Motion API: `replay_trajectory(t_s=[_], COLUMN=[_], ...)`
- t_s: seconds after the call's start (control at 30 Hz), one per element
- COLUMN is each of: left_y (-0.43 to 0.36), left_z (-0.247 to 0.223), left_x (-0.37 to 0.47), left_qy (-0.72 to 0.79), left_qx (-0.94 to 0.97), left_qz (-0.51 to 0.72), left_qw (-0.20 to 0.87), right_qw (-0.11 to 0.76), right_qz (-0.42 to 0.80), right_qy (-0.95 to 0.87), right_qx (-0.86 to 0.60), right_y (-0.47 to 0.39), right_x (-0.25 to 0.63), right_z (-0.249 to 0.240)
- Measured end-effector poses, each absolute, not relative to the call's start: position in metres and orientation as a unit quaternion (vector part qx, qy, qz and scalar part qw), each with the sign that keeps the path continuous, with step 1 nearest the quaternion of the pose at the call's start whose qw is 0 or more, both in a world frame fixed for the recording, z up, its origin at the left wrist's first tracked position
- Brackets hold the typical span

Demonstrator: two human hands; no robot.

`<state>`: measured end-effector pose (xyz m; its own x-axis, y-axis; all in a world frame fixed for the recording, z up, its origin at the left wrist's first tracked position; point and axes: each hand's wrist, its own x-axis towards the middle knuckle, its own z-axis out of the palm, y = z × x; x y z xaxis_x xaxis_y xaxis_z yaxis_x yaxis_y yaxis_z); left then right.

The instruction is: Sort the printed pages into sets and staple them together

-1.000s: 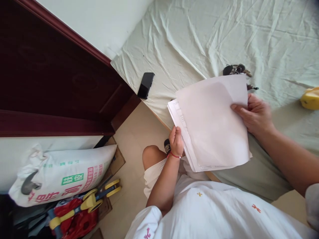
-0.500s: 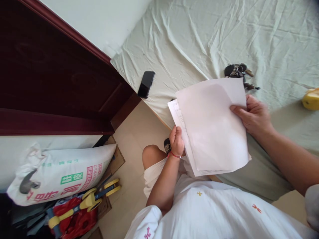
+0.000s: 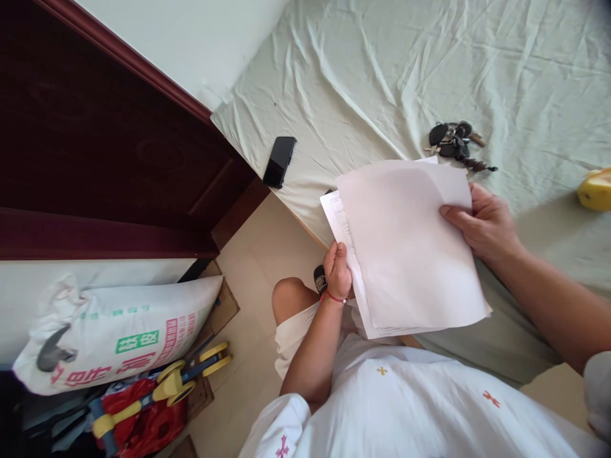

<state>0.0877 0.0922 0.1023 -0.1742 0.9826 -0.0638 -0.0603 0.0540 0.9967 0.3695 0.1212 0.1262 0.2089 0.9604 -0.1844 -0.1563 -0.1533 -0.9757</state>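
Several sheets of paper [image 3: 410, 248] are held over my lap, a blank one on top and printed edges showing beneath at the left and bottom. My left hand [image 3: 338, 270] is closed on the left edge, thumb up, its other fingers hidden behind the sheets. At the upper right edge, my right hand [image 3: 484, 222] pinches the paper with the thumb on the blank face. Just beyond the paper's top edge lies a bunch of keys [image 3: 453, 140] with dark fobs.
A black phone [image 3: 280, 161] lies on the pale green bedsheet [image 3: 372, 83]. Part of a yellow object [image 3: 596, 191] sits at the right edge. On the left are a dark red door [image 3: 105, 127], a white printed sack [image 3: 133, 324] and a yellow-and-blue wheeled toy [image 3: 167, 385].
The top sheet's upper right corner has dropped and its lower right corner has swung right. Another sheet's corner now shows behind the top edge, and more of the keys is visible.
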Motion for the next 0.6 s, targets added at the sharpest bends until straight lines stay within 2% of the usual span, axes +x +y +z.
replay_trajectory(t_s=[0.37,0.6], left_y=[0.095,0.098], left_z=[0.103,0.102], left_x=[0.086,0.087], left_qy=[0.515,0.528], left_qx=[0.379,0.411], left_qz=[0.550,0.536], left_qw=[0.537,0.515], right_qw=[0.519,0.615], right_qz=[0.524,0.494], right_qy=[-0.411,-0.335], right_qx=[-0.536,-0.515], right_y=[0.123,0.129], right_x=[0.385,0.378], right_z=[0.108,0.120])
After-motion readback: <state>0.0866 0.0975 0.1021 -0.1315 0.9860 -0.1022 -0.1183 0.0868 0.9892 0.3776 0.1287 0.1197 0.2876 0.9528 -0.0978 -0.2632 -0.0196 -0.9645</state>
